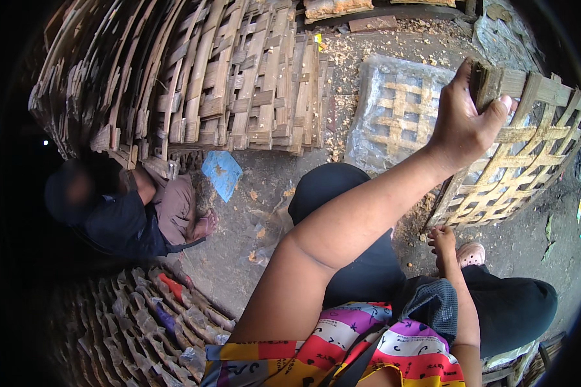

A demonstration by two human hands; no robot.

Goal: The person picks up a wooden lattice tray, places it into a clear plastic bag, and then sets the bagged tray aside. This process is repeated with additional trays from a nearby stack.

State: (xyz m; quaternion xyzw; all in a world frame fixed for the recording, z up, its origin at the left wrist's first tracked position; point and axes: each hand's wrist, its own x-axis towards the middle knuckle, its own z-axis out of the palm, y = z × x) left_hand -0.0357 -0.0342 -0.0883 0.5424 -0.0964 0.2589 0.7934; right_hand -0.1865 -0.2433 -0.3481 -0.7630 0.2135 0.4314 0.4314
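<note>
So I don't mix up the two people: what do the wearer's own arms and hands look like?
Left hand and right hand are gloveless, no watch showing. Left arm and right arm show no sleeve below the elbow; the top is yellow, red, purple and white with dark markings.

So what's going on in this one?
The left hand grips a woven panel at one corner; the right hand is at its near corner, though whether it grips is unclear. Another such panel lies on the floor with clear plastic about it. Off to the left, another person sits low near a stack of panels.
</note>
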